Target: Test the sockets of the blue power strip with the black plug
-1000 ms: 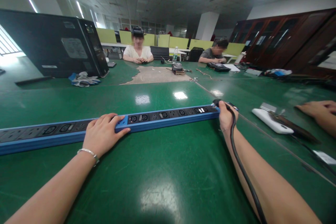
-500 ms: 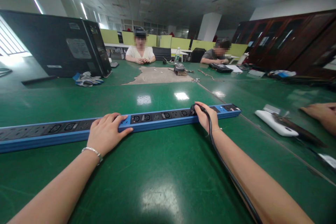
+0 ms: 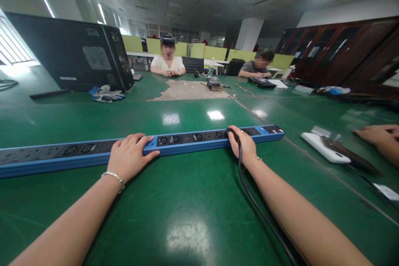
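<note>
A long blue power strip (image 3: pixel 187 145) with black sockets lies across the green table. Over its middle, my left hand (image 3: pixel 129 156) grips the strip, thumb on the near side and fingers on top. My right hand (image 3: pixel 243 145) is closed round a black plug (image 3: pixel 230 133) at the strip's right part. From that plug a black cable (image 3: pixel 254 199) runs down beside my right forearm to the bottom edge. The plug's pins are hidden, so how far it sits in a socket cannot be made out.
A black computer case (image 3: pixel 84 54) stands at the back left, with gloves (image 3: pixel 106 94) beside it. A white device (image 3: pixel 326 148) lies at the right, near another person's hand (image 3: pixel 380 139). Two people sit across the table, a bottle (image 3: pixel 211 67) between them.
My right hand, still on the plug, has shifted slightly down and left, and the cable now hangs farther from the forearm. My left hand stays on the strip.
</note>
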Action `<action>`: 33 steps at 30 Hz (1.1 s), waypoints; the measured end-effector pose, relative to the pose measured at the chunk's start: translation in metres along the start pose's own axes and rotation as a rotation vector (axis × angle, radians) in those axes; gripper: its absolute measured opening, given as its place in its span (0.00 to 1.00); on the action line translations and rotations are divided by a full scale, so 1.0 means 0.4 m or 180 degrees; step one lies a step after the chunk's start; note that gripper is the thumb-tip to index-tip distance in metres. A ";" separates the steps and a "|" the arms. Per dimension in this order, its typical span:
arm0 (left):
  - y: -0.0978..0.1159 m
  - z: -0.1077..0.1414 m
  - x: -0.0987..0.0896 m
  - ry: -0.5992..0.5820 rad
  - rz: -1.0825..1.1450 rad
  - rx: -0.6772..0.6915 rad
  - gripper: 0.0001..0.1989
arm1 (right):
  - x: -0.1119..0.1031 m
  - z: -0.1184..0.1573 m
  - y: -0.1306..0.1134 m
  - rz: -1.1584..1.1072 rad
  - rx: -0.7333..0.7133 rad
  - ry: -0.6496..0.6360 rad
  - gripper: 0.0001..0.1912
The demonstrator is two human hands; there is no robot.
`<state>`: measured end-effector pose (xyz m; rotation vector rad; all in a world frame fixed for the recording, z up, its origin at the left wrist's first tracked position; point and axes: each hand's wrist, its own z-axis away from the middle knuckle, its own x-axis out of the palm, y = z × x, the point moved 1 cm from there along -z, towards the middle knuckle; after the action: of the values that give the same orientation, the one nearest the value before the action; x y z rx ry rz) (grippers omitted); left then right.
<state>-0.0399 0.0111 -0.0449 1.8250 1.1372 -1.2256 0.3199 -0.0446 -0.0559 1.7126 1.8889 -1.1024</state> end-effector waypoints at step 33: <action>0.000 0.003 0.005 0.0163 -0.0126 -0.0004 0.25 | 0.051 -0.001 0.001 -0.0099 0.0395 0.0378 0.19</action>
<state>-0.0398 0.0107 -0.0473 1.8506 1.2074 -1.2063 0.3162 -0.0306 -0.0702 1.8600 1.9610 -1.1759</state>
